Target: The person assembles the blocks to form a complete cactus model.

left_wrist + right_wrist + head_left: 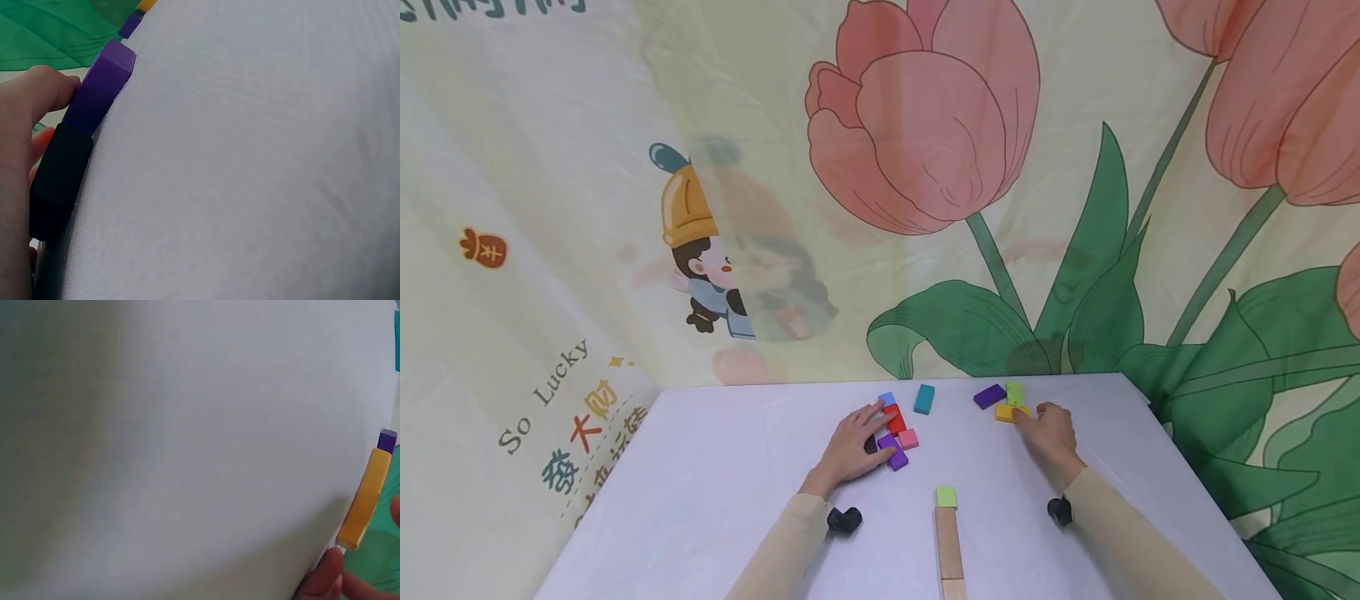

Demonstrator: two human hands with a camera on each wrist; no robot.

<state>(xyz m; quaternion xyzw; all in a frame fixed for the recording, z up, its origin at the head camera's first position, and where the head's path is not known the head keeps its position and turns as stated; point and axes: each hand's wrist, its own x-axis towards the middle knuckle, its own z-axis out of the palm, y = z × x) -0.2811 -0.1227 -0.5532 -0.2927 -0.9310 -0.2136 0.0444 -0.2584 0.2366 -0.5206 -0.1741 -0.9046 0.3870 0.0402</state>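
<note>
My left hand (853,442) spreads its fingers over a cluster of small blocks at the back of the table. Its thumb touches a purple block (103,84); a black block (61,175) lies end to end with that one. Around the fingers are a red block (897,422), a pink block (909,438) and a partly covered blue block (888,398). Farther right, my right hand (1051,433) is at the right end of a yellow block (365,501). In the right wrist view its thumb is by the block's end, and another fingertip stands apart beyond it.
A teal block (924,399) lies between the hands. A dark purple block (989,397) and a lime green block (1015,393) sit beside the yellow one. Nearer, a light green block (946,497) adjoins a row of wooden blocks (949,542). A printed cloth hangs behind.
</note>
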